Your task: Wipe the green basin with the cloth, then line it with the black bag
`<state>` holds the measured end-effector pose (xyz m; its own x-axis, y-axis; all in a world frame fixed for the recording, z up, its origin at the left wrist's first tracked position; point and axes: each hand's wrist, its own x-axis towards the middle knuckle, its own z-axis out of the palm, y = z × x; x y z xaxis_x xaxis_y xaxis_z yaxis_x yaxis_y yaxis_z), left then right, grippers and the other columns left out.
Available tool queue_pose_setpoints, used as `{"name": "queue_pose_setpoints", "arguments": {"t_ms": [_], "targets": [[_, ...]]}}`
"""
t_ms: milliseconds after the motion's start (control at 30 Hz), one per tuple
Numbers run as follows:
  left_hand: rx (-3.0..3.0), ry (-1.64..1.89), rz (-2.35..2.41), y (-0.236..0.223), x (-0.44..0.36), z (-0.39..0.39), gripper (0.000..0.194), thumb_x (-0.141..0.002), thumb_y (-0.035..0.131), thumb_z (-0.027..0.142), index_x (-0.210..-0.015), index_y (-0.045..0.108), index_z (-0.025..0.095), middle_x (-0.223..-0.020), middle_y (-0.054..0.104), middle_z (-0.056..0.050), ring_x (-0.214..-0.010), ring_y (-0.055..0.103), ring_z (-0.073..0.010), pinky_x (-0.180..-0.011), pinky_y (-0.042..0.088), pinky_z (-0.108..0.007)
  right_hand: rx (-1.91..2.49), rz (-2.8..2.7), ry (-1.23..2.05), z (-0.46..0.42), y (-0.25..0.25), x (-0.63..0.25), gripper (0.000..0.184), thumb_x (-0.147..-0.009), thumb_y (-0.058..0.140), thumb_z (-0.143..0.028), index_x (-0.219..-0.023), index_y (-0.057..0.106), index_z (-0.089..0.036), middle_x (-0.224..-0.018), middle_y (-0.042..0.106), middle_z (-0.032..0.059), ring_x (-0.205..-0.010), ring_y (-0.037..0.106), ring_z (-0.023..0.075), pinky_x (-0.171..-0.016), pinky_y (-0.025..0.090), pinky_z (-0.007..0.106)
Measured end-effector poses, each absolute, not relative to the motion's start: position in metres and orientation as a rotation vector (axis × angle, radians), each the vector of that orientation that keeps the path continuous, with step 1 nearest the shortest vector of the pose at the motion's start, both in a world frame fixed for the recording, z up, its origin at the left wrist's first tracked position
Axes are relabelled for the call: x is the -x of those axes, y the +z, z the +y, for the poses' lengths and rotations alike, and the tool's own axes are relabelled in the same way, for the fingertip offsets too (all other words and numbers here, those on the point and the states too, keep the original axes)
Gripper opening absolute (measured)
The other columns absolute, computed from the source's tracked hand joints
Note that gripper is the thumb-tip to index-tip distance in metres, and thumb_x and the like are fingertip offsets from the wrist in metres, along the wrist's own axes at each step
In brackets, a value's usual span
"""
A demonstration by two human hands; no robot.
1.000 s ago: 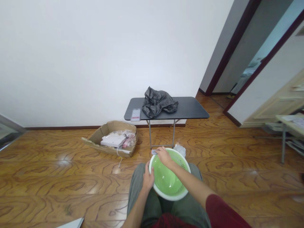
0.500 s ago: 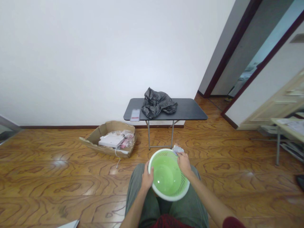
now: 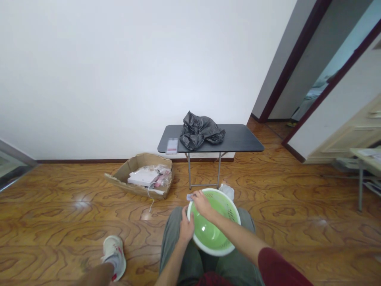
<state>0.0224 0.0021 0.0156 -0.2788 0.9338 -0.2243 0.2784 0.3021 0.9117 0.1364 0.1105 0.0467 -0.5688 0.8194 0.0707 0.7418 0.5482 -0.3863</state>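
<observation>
Between the left hand (image 3: 187, 228) and the right hand (image 3: 202, 203), a green basket (image 3: 212, 238) with a white rim rests on the lap, its mouth facing up. The left hand grips the rim at its left side; the right, reaching across the opening, pinches a small pale piece (image 3: 189, 197) at the far-left rim. The work looks to be at that edge, and any move along it calls for a steady left grip. Just beyond the hands, a whitish bundle (image 3: 227, 192) lies close to the basket's far side, narrowing the room there. Farther ahead stands the bench (image 3: 244, 139), with a crumpled black bag (image 3: 202, 131) and a flat card (image 3: 172, 146) at its near edge. Left of the hands are a cardboard box (image 3: 119, 178) and, nearer, a shoe (image 3: 114, 254); to their right stretches open floor (image 3: 282, 222)
</observation>
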Motion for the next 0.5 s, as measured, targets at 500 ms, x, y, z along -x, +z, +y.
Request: {"name": "queue_pose_setpoints", "arguments": {"t_ms": [500], "targets": [[-1.08, 0.997, 1.762, 0.015, -0.024, 0.005, 0.05, -0.096, 0.044, 0.047, -0.138, 0.042, 0.02, -0.121, 0.072, -0.013, -0.1, 0.073, -0.0241, -0.092, 0.053, -0.035, 1.643, -2.143, 0.384, 0.13, 0.042, -0.253, 0.049, -0.085, 0.045, -0.005, -0.124, 0.071, -0.017, -0.114, 0.07, 0.0109, -0.108, 0.058, 0.0209, -0.103, 0.042, 0.032]]}}
